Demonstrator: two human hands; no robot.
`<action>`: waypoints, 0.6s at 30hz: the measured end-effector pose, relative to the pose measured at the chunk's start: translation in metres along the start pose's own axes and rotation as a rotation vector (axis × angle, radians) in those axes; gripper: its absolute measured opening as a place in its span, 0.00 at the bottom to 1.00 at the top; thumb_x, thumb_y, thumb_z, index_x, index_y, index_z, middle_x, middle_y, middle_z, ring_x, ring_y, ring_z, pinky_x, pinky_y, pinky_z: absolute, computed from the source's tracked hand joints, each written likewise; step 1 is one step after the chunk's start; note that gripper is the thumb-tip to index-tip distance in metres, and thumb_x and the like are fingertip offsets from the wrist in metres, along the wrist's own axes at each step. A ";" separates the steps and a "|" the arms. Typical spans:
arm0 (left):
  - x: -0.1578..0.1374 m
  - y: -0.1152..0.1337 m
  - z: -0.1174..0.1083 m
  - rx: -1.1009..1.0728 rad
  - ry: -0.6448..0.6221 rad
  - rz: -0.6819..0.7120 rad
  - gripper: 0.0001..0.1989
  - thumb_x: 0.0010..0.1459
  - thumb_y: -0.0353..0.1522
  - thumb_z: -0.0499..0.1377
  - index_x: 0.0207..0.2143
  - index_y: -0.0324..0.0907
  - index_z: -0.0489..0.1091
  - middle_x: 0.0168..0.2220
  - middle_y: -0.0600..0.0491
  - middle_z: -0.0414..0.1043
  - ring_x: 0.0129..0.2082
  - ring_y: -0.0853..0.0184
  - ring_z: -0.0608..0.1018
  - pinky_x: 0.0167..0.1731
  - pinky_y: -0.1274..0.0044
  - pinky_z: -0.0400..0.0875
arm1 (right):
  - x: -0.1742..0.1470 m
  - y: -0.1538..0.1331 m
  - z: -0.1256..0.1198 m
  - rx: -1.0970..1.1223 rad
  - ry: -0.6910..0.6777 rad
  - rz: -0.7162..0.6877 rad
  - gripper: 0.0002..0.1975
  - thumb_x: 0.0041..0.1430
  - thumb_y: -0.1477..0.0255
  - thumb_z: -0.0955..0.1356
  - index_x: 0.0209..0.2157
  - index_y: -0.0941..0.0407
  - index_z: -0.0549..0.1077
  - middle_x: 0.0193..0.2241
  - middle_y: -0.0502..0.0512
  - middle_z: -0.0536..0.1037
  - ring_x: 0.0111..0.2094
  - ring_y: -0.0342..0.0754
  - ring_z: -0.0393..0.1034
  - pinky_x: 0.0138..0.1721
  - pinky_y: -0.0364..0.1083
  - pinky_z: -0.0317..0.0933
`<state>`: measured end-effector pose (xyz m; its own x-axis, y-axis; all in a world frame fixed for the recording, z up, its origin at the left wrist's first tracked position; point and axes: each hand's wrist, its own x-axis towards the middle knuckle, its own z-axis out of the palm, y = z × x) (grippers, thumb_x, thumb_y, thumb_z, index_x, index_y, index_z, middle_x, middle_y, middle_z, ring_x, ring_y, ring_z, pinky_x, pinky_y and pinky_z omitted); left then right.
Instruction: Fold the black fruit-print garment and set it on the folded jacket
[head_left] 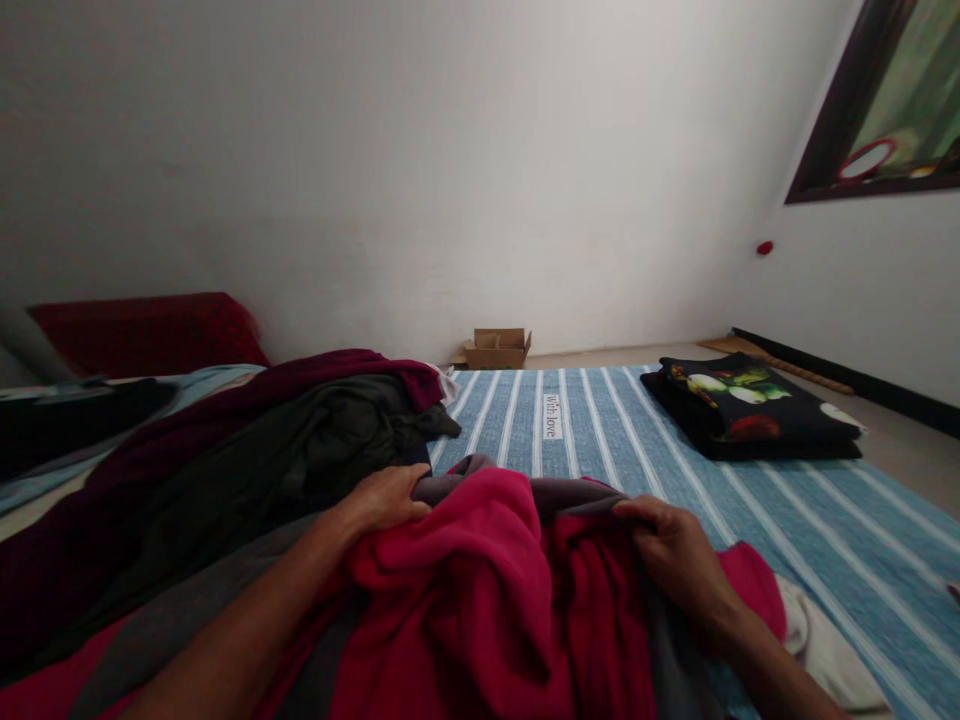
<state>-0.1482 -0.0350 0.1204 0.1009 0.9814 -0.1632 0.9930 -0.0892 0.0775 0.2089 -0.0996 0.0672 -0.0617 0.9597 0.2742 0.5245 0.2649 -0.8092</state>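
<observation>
A red and grey garment [480, 560] lies bunched up in front of me, its exact kind unclear among the folds. At its far left, my left hand [390, 497] is closed on the grey edge. My right hand [671, 545] pinches the same grey band farther right, so a stretch of it runs between both hands. Close to my left arm lies a heap of clothes, with a dark green garment [300, 450] over a maroon one [150, 470]. A white cloth [825, 640] shows beyond my right wrist.
Beneath everything spreads a blue-and-white striped sheet [517, 430]. A folded black floral cloth [750, 410] sits at the right. An open cardboard box [499, 350] stands by the wall behind. At the back left is a dark red object [150, 335], and a window [892, 110] is at upper right.
</observation>
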 end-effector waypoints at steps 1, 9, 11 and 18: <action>-0.001 0.003 -0.001 0.028 -0.036 0.016 0.17 0.41 0.35 0.57 0.37 0.44 0.73 0.37 0.51 0.76 0.39 0.56 0.76 0.32 0.76 0.66 | 0.001 0.000 -0.006 0.035 0.028 0.017 0.15 0.48 0.74 0.59 0.31 0.55 0.75 0.31 0.51 0.78 0.36 0.50 0.72 0.40 0.48 0.63; 0.004 0.030 -0.087 0.063 0.718 -0.234 0.15 0.55 0.31 0.48 0.42 0.41 0.68 0.42 0.47 0.73 0.43 0.59 0.73 0.42 0.72 0.64 | 0.014 -0.010 -0.072 0.117 0.436 0.075 0.10 0.43 0.71 0.63 0.26 0.54 0.76 0.31 0.54 0.77 0.36 0.51 0.71 0.42 0.48 0.63; 0.015 0.036 -0.112 -0.094 1.068 -0.327 0.16 0.56 0.32 0.47 0.44 0.38 0.67 0.44 0.46 0.72 0.44 0.60 0.72 0.45 0.71 0.63 | 0.016 -0.015 -0.088 0.062 0.626 0.091 0.10 0.43 0.71 0.64 0.28 0.54 0.76 0.32 0.54 0.77 0.37 0.52 0.71 0.43 0.49 0.62; 0.068 0.016 -0.094 -0.456 1.149 -0.521 0.17 0.50 0.25 0.50 0.43 0.33 0.68 0.44 0.40 0.72 0.46 0.56 0.73 0.45 0.69 0.65 | 0.005 0.000 -0.123 -0.148 0.886 0.396 0.14 0.43 0.69 0.64 0.31 0.57 0.77 0.21 0.50 0.72 0.25 0.48 0.66 0.27 0.44 0.59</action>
<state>-0.1314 0.0459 0.2028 -0.6123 0.4888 0.6214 0.7677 0.1794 0.6152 0.3132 -0.1062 0.1325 0.7696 0.5424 0.3369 0.4746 -0.1330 -0.8701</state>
